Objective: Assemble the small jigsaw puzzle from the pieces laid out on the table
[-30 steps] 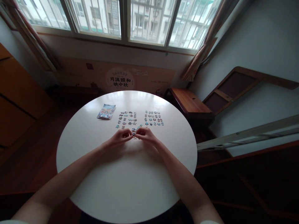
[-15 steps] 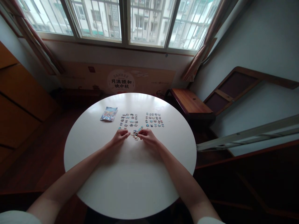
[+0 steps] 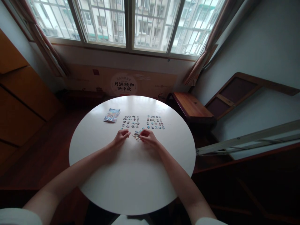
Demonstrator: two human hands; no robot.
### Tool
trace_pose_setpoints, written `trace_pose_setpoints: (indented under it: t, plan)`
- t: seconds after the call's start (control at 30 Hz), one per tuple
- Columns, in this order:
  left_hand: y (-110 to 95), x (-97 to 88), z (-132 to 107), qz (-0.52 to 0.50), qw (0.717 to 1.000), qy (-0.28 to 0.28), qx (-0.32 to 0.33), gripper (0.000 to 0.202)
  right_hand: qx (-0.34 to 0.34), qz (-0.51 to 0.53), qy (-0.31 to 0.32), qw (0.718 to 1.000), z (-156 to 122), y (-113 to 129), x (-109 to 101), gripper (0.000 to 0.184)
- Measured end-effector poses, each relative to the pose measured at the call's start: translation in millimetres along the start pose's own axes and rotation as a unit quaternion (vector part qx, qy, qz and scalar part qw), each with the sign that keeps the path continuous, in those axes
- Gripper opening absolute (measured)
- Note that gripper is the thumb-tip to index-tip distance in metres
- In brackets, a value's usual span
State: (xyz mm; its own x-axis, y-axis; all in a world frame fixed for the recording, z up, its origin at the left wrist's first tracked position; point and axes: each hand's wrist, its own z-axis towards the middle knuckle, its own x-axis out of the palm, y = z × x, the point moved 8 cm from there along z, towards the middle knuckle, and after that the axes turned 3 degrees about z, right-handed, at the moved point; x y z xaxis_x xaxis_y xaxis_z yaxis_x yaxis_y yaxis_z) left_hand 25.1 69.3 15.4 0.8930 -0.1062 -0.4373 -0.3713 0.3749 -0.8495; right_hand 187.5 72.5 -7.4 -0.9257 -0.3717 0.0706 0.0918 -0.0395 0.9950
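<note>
A small heap of jigsaw puzzle pieces [image 3: 136, 136] lies on the white round table [image 3: 131, 175] between my two hands. My right hand [image 3: 148, 137] is closed in a pinch on a puzzle piece at the heap's right edge, its fingertips largely covering the piece. To the left of the heap, my left hand [image 3: 121, 137] has its fingers curled together, and whatever may be in them is hidden. Beyond the hands, loose pieces are laid out in rows as a left group [image 3: 133, 118] and a right group [image 3: 154, 117].
A colourful printed packet or leaflet [image 3: 112, 115] lies at the table's far left. Behind the table on the right stands a wooden bench [image 3: 193, 106]. A metal ladder-like frame [image 3: 248, 140] extends along the right side, and windows line the far wall.
The view has shifted slightly, so the table sits a little differently in the picture. Both hands stay close to the heap, with the right one still pinching at its edge.
</note>
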Motion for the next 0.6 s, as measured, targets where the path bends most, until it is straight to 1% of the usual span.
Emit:
trace_pose_setpoints:
  t: [0.13,0.2,0.27,0.33,0.37,0.47,0.53,0.6]
  plan:
    - [1.3,1.3,-6.1,0.055,0.998,-0.015,0.007,0.037,-0.011,0.005,0.011,1.0,1.0,2.8,1.2,0.034]
    - [-0.9,3.6,-12.3,0.096,0.995,-0.012,0.017,0.032,-0.014,0.0,0.011,1.0,1.6,3.0,1.4,0.033]
    - [-10.7,9.5,-20.0,0.196,0.978,0.009,0.071,0.024,-0.013,0.011,0.004,1.0,2.0,2.5,0.9,0.031]
    - [-21.1,14.0,-28.1,0.267,0.955,0.017,0.13,0.019,-0.014,0.032,-0.003,0.999,2.9,4.0,0.0,0.031]
    - [-24.5,15.9,-31.5,0.293,0.944,0.021,0.149,0.019,-0.02,0.04,-0.01,0.999,3.8,6.7,-1.6,0.031]
    - [-27.9,24.0,-36.6,0.344,0.922,0.047,0.174,0.035,-0.048,0.033,-0.056,0.997,9.6,20.8,-14.6,0.033]
    - [-28.6,31.7,-35.9,0.367,0.909,0.069,0.184,0.046,-0.063,0.002,-0.095,0.994,15.2,32.0,-27.9,0.031]
    - [-29.7,40.6,-32.1,0.386,0.897,0.087,0.197,0.054,-0.07,-0.028,-0.116,0.99,21.0,41.5,-40.0,0.029]
